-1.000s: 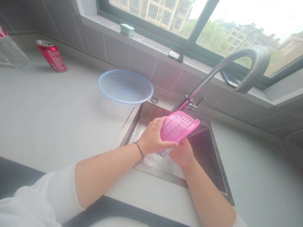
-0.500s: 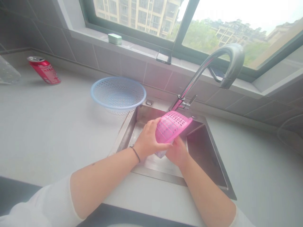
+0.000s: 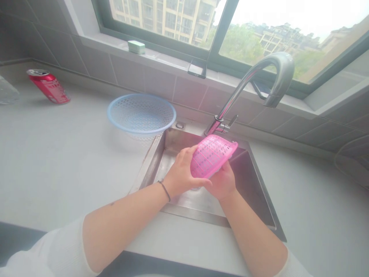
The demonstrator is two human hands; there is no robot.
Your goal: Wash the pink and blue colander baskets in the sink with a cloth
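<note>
Over the sink (image 3: pixel 197 213) I hold a small pink plastic basket (image 3: pixel 211 157) with holes in its walls, tilted on its side with its rim toward the lower right. My left hand (image 3: pixel 184 171) wraps round its left wall, thumb along the lower edge. My right hand (image 3: pixel 225 181) is against the basket's lower right rim. The right fingers go behind the basket and are mostly hidden. I cannot tell whether anything else is between that hand and the basket.
A chrome faucet (image 3: pixel 245 82) arches behind the sink. Left of it a pale blue basket (image 3: pixel 141 129) stands on the counter, overlapping the sink corner. Farther left are a red can (image 3: pixel 50 87) and a clear bag (image 3: pixel 7 91). A green-white box (image 3: pixel 136 47) rests on the windowsill.
The pink basket has turned slightly and shifted a little to the right. My right hand has moved up along its rim. My left hand keeps nearly the same grip.
</note>
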